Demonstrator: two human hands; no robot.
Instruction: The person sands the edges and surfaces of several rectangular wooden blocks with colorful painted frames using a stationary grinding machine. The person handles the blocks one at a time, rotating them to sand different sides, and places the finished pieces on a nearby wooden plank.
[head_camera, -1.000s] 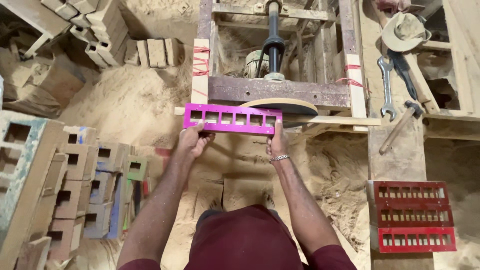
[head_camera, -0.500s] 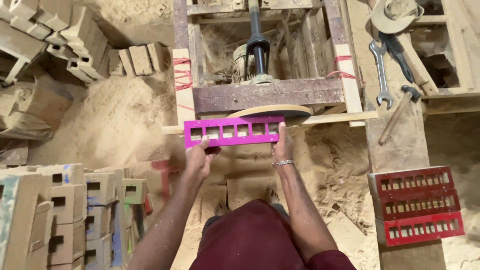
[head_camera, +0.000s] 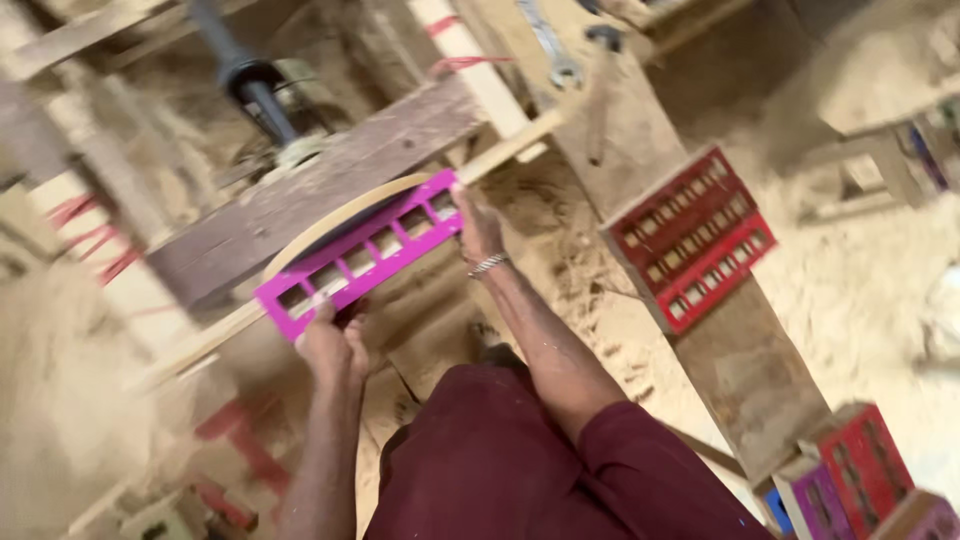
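Note:
Both my hands hold a long magenta wooden frame (head_camera: 362, 252) with several rectangular cut-outs. My left hand (head_camera: 332, 340) grips its lower left end. My right hand (head_camera: 478, 228), with a metal bracelet at the wrist, grips its upper right end. The frame lies against the rim of a flat tan disc (head_camera: 330, 222) on a rough wooden machine beam (head_camera: 300, 200). A dark vertical shaft (head_camera: 245, 80) rises behind the beam. The picture is tilted and blurred.
A stack of red cut-out frames (head_camera: 695, 235) rests on a wooden plank (head_camera: 740, 370) to the right. More red and purple frames (head_camera: 860, 470) stand at the lower right. A spanner (head_camera: 548, 45) lies at the top. Sawdust (head_camera: 860, 270) covers the ground.
The view has swung and tilted to the right, so the left stacks of blocks have left the picture. My hands still hold the magenta frame at the disc.

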